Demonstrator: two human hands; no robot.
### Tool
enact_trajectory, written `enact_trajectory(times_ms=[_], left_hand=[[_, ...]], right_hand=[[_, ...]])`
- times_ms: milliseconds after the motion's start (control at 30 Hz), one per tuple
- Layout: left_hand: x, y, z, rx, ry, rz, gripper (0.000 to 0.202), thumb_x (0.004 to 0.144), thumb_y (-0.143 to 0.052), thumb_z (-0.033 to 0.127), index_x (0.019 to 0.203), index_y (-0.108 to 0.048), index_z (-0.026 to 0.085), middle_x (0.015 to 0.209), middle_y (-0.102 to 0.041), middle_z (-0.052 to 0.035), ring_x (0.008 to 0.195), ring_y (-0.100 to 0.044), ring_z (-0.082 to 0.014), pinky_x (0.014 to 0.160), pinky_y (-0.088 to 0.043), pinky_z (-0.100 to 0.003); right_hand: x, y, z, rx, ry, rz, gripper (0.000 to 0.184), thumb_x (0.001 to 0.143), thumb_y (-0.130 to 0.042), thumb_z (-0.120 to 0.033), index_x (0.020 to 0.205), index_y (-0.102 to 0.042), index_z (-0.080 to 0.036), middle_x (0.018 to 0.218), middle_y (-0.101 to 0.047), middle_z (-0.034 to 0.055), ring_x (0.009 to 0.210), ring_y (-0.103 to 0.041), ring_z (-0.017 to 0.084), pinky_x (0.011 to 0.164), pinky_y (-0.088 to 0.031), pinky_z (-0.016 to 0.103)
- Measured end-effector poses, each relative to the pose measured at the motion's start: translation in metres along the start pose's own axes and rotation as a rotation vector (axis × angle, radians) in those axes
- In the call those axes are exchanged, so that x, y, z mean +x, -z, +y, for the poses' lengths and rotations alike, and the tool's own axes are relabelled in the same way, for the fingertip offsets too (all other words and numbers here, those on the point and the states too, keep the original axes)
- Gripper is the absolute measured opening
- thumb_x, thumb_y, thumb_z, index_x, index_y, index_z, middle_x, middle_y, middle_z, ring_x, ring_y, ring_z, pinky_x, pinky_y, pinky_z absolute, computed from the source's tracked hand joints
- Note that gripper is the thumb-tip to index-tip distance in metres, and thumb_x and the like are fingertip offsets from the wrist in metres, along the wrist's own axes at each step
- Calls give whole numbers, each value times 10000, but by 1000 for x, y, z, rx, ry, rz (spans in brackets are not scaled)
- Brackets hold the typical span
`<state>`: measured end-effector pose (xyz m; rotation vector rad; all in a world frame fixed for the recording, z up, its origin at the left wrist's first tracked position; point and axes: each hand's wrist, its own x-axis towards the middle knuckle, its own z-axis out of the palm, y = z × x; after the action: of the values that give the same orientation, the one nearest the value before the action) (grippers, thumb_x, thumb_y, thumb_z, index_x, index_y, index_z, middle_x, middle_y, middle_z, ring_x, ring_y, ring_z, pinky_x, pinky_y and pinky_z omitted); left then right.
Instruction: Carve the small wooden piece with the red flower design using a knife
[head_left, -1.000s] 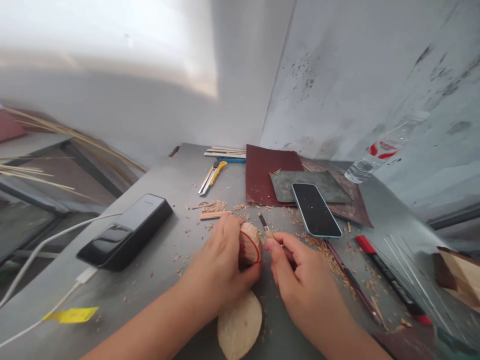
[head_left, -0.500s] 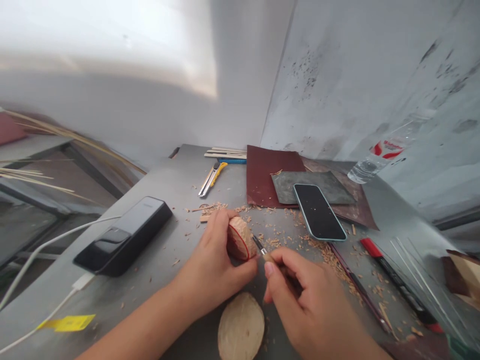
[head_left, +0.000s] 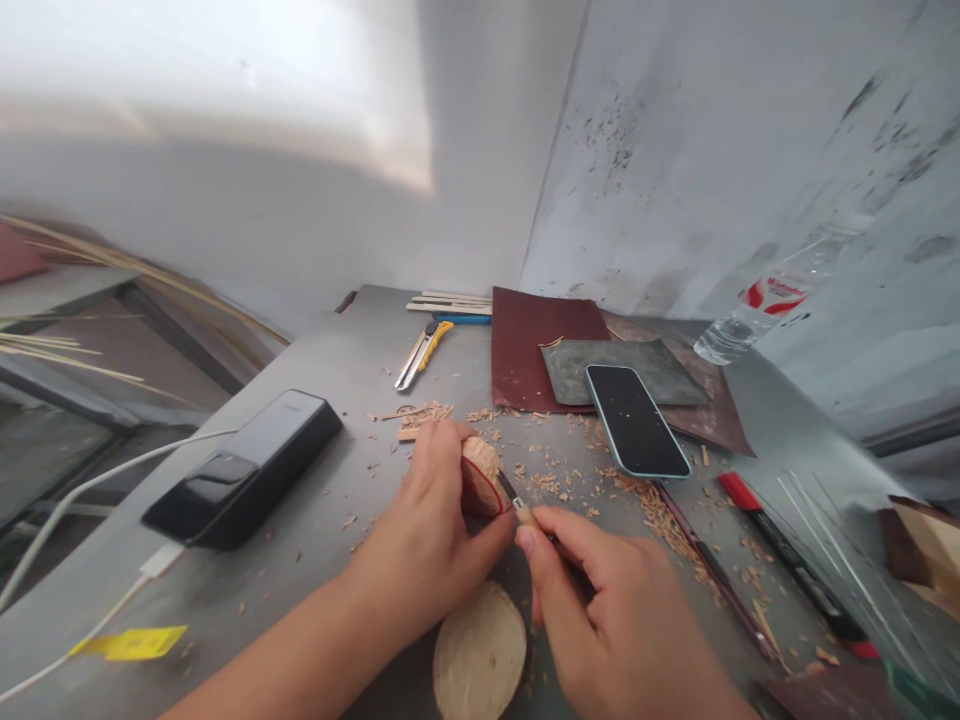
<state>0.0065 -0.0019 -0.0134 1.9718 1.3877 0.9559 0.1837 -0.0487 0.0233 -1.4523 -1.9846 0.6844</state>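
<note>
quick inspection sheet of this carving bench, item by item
surface: grey table, strewn with wood shavings
job's things: small wood piece with red outline; carving tool tip at its edge; wood slice near front
clutter: phone, sandpaper sheets, utility knife, red pen, water bottle
grippers: left hand grips the wood piece; right hand grips the carving tool
cables: white cable by the black power bank
surroundings: stained white walls

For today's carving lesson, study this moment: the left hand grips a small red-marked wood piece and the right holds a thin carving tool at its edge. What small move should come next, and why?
Probably a short, shallow push of the carving tool along the red line, away from the left hand. The tip already sits at the rim of the wood piece, the right hand grips close behind the tip, and the left thumb lies just below it.
</note>
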Motion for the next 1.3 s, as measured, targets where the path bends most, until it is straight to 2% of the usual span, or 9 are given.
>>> enact_trajectory(times_ms=[200, 400, 500, 633, 833, 1000, 1133, 1200, 1300], left_hand=[[-4, -7, -3, 91, -22, 11, 528, 905, -616, 263, 1343, -323, 221, 1229, -453, -123, 1152, -525, -315, 951, -511, -515], [-2, -6, -3, 93, -55, 5, 489, 924, -599, 273, 1325, -330, 200, 1198, -455, -119, 1150, -503, -309, 981, -495, -525], [-2, -5, -2, 79, -57, -2, 447, 920, -612, 287, 1280, -359, 212, 1167, -456, -103, 1122, -504, -300, 949, -505, -511], [0, -2, 0, 39, -25, 8, 464, 897, -639, 270, 1269, -365, 242, 1171, -466, -84, 1085, -530, -273, 912, -513, -471], [4, 3, 4, -19, 52, -8, 458, 845, -687, 264, 1207, -407, 244, 1081, -480, -52, 991, -561, -247, 839, -521, -419], [3, 5, 5, -8, 65, -48, 473, 840, -682, 228, 1246, -440, 252, 1189, -461, -76, 1060, -554, -256, 903, -531, -457], [3, 7, 5, -10, 15, -39, 638, 793, -655, 117, 1366, -461, 320, 1355, -398, -86, 1231, -538, -269, 1020, -520, -482], [4, 7, 4, -1, -1, -47, 714, 785, -656, 101, 1424, -453, 346, 1417, -372, -95, 1320, -515, -288, 1100, -487, -514], [4, 8, 1, 15, -19, -84, 803, 792, -664, 113, 1506, -388, 356, 1451, -408, -110, 1346, -525, -307, 1137, -469, -540]], right_hand=[[0, -6, -2, -140, 108, 127, 298, 1047, -442, -190, 784, -573, -234, 545, -586, -28, 418, -525, 137, 465, -329, 284], [0, -11, 1, -163, 75, 146, 277, 1066, -431, -209, 846, -597, -227, 637, -676, 1, 480, -600, 156, 513, -366, 290], [2, -10, 1, -125, 32, 99, 272, 1071, -418, -239, 874, -605, -226, 662, -693, 15, 502, -612, 166, 520, -374, 294], [4, -4, -1, 29, -57, -17, 349, 1086, -387, -321, 781, -537, -242, 559, -606, -16, 455, -556, 148, 478, -341, 284], [7, 3, -2, 219, -146, -131, 440, 1109, -337, -427, 764, -531, -235, 565, -609, -19, 505, -593, 140, 496, -361, 265], [10, 8, 3, 93, -80, -21, 328, 1092, -427, -367, 838, -579, -228, 623, -613, -30, 523, -547, 133, 505, -347, 278], [14, 12, 11, 177, -115, 94, 159, 1060, -535, -372, 1118, -626, -256, 828, -719, 0, 735, -703, 168, 647, -523, 272], [14, 14, 16, 236, -162, 150, 211, 1031, -581, -387, 1204, -603, -270, 888, -726, 23, 784, -730, 197, 649, -564, 290], [14, 17, 20, 297, -224, 189, 274, 1013, -592, -408, 1253, -585, -276, 845, -693, 26, 656, -669, 190, 535, -531, 283]])
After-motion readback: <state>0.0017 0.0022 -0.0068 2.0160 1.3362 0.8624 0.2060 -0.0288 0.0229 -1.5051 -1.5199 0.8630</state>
